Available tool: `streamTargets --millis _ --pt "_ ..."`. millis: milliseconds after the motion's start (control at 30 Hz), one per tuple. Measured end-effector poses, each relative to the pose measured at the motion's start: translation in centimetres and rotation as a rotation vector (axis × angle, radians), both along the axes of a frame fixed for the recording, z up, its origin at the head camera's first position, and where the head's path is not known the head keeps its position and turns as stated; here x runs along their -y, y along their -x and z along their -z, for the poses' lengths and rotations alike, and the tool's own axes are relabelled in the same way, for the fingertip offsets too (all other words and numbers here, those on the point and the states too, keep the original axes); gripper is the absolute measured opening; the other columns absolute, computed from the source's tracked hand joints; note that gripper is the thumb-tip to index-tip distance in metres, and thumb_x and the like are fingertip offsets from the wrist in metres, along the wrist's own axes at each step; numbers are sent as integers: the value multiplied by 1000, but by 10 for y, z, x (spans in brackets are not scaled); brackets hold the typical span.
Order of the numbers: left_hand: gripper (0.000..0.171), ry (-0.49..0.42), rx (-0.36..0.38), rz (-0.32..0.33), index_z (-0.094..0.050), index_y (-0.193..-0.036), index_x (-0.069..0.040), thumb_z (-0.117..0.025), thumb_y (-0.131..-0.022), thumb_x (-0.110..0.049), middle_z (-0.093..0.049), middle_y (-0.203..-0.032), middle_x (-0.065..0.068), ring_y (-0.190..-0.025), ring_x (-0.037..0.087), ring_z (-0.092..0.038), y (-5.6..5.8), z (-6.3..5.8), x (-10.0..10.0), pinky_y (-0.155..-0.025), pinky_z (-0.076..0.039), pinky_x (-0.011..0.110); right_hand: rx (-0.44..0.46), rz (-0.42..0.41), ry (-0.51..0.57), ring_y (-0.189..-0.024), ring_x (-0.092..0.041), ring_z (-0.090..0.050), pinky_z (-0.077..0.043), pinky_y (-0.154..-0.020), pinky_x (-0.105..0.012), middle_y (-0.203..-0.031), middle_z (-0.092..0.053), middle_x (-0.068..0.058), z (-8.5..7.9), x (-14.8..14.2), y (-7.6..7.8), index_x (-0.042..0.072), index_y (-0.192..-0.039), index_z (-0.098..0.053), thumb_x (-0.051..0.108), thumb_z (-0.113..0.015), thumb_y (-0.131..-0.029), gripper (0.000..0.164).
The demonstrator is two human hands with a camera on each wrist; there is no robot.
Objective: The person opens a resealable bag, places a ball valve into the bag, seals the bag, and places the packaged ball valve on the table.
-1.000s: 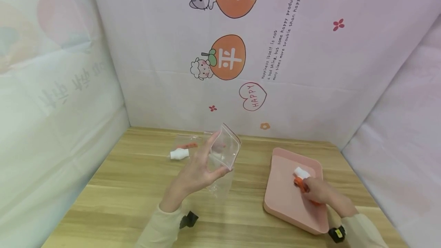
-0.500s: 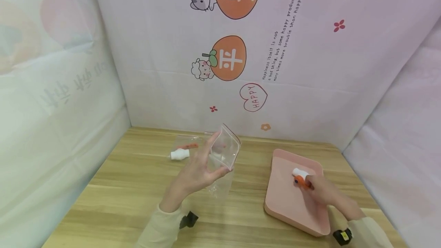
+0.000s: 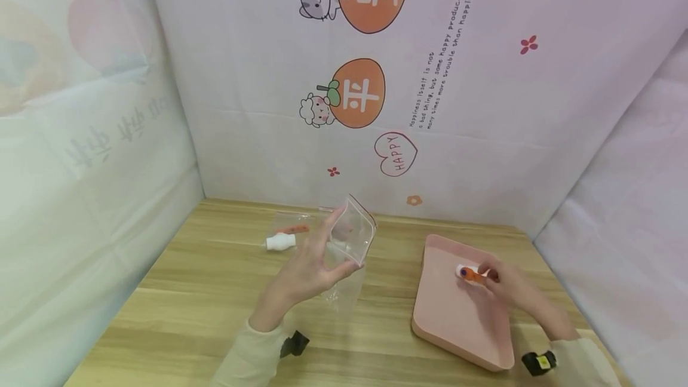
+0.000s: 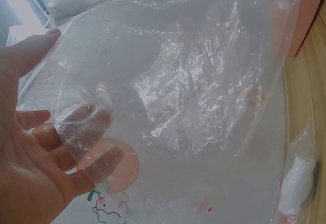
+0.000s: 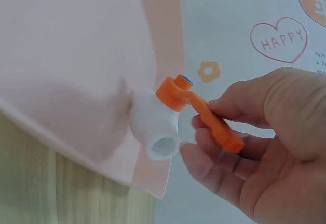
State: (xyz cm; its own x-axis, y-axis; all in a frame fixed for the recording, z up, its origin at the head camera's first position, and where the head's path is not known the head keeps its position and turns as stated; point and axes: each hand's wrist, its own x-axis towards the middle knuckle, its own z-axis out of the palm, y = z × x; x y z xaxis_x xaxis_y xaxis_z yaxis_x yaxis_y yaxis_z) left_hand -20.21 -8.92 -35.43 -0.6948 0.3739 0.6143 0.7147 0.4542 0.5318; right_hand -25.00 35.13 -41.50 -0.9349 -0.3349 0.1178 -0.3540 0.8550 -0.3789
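Observation:
My left hand (image 3: 306, 267) holds a clear zip-lock bag (image 3: 355, 235), its mouth spread wide between thumb and fingers. The film of the bag (image 4: 198, 81) fills most of the left wrist view, with some fingers showing through it. Over the pink tray (image 3: 443, 306), my right hand (image 3: 507, 288) pinches a white plastic ball valve by its orange lever (image 5: 214, 124). A blue cap tops the lever's hub. The white valve body (image 5: 155, 124) shows an open pipe end, low over the tray.
Behind my left hand, another clear bag lies on the wooden table (image 3: 177, 291), holding a white fitting (image 3: 280, 242) and an orange piece (image 3: 294, 229). A printed curtain (image 3: 258, 136) hangs along the table's back edge, and pale cloth stands at both sides.
My right hand has moved slightly back and right above the tray. The orange lever has shifted and turned with it, now overlapping the white part. My left hand keeps the bag mouth spread.

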Motion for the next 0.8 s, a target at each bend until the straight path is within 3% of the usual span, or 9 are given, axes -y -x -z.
streamTargets --millis 200,533,667,800 --pt "94 -9 -21 20 -20 -155 -11 -79 -83 -25 -56 -129 12 -97 18 -61 0 -1 0 -86 -54 34 20 33 53 -62 -4 -47 -43 -52 -22 -77 -62 -2 -8 4 3 2 -99 -65 -2 -62 -88 12" --pt "93 -5 1 23 -19 -155 -12 -78 -84 -25 -55 -131 11 -100 18 -60 -1 -1 2 -88 -53 36 171 34 267 -61 -13 -62 -55 -55 -27 -80 -64 -8 -23 12 2 -3 -116 -60 8 -62 -95 24" --pt "93 -9 14 19 -19 -155 -13 -78 -84 -26 -52 -135 12 -105 20 -59 -1 -2 3 -91 -53 39 215 41 419 -68 -15 -65 -58 -61 -31 -86 -67 -11 -26 14 1 -5 -121 -57 13 -63 -96 32" --pt "92 -11 24 18 -19 -155 -14 -77 -85 -26 -49 -139 11 -109 20 -57 -2 -2 3 -93 -52 41 257 43 698 -77 -14 -68 -60 -65 -32 -92 -70 -1 -34 16 0 -1 -117 -57 11 -62 -96 25"
